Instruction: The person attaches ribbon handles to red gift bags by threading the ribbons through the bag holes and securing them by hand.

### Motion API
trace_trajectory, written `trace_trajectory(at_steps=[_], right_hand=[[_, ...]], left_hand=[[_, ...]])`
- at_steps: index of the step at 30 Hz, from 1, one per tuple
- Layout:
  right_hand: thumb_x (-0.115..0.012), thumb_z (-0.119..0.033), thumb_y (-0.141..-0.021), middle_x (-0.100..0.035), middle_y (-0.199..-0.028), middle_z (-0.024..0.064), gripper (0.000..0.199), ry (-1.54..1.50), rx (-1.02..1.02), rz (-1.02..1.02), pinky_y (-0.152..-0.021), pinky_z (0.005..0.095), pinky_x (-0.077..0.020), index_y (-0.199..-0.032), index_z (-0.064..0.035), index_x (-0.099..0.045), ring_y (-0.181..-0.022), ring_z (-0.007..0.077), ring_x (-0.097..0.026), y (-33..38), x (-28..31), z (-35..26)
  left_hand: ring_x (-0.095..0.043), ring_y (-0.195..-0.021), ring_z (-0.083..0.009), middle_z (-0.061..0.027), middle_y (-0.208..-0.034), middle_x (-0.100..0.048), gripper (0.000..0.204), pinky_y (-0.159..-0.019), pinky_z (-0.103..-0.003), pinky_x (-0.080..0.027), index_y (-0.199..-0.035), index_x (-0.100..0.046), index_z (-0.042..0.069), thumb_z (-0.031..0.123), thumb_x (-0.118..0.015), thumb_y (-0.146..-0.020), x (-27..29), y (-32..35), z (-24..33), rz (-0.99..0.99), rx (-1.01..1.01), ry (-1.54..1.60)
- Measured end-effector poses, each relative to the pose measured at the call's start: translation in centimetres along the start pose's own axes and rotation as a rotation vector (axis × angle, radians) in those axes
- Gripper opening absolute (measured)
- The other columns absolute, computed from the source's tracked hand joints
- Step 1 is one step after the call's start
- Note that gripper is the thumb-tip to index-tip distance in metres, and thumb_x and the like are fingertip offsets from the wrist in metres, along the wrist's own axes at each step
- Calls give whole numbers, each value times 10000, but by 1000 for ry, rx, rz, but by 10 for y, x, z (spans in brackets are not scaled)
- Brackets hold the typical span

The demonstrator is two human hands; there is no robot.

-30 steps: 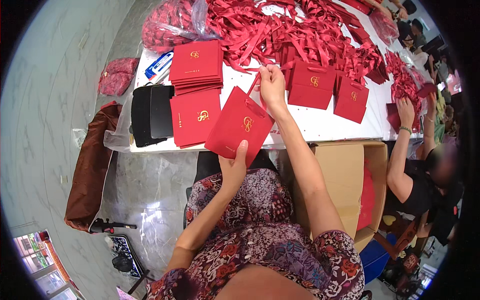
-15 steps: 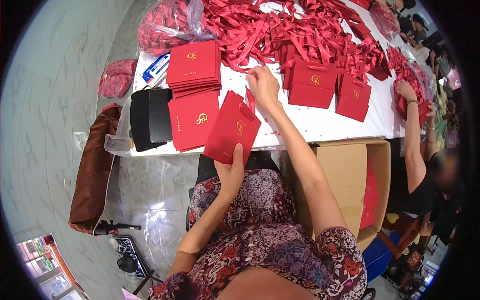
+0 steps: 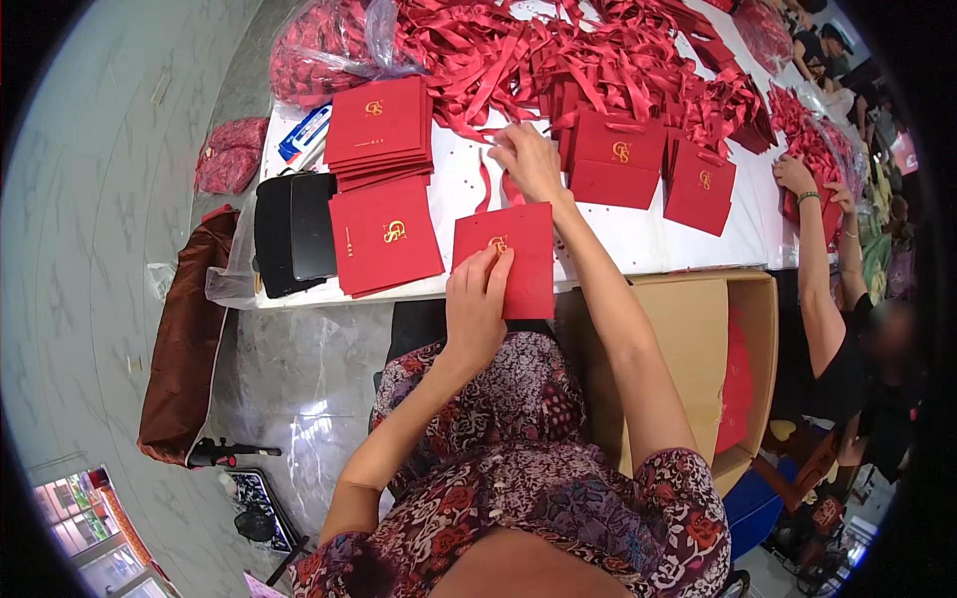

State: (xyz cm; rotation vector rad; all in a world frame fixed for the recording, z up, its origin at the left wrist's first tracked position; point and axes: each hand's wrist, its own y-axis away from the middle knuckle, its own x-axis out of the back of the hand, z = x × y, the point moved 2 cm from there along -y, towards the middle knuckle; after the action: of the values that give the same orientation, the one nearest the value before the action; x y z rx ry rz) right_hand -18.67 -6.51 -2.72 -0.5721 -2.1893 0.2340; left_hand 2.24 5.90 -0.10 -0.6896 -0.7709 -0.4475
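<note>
A small red paper gift bag (image 3: 530,264) with a gold emblem lies flat over the table's near edge. My left hand (image 3: 477,314) is closed on it, fingers pressed to its front and covering part of the emblem; the thumb is hidden. Two strands of red ribbon (image 3: 484,187) rise from the bag's top edge. My right hand (image 3: 531,164) is over the white table just beyond the bag, fingers bent and pinched at the ribbon ends; the grip itself is partly hidden. To the left lie a neat stack of red bags (image 3: 377,120) and more flat red bags (image 3: 387,239).
A black phone (image 3: 314,227) on a black pouch and a blue-and-white box (image 3: 305,138) sit at left. Ribboned bags (image 3: 616,159) and a ribbon heap (image 3: 478,70) fill the back. An open carton (image 3: 678,349) stands right, near another person's arm (image 3: 819,289).
The bag has turned from tilted to nearly upright and moved right. My left hand has shifted from thumb-on-front to fingers across the front. My right hand has barely moved.
</note>
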Motion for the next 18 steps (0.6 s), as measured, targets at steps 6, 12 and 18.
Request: trace_trajectory(at_steps=[6,12,18], right_hand=[[-617,-218,-908,-636,-962,167,181,114,86,-39,-754,495,-506,-912,-38,-637,-864,393,-647,-19,-9,22],[-609,-190,-923,-644,-970,168,159,-12,66,-131,-776,488,-492,-928,-31,-600,-921,384,-629,-1,33,2],[-602,-134,-936,-589,-830,160,147,-133,116,-241,-701,399,-472,-924,9,-569,-750,322,-587,57,76,-45]], left_hand=[[-479,-1246,-356,-156,-1340,-496,684,-1043,-447,-387,-1360,-497,58,-93,-592,-699,-7,4,-2,-16,-42,-46],[-471,-1247,-365,-176,-1349,-485,704,-1049,-459,-378,-1384,-469,26,91,-727,-732,-6,4,-11,-165,-42,-133],[-545,-1000,-324,-151,-1124,-578,580,-847,-433,-434,-1370,-509,14,215,-694,-859,6,-45,-21,52,-10,78]])
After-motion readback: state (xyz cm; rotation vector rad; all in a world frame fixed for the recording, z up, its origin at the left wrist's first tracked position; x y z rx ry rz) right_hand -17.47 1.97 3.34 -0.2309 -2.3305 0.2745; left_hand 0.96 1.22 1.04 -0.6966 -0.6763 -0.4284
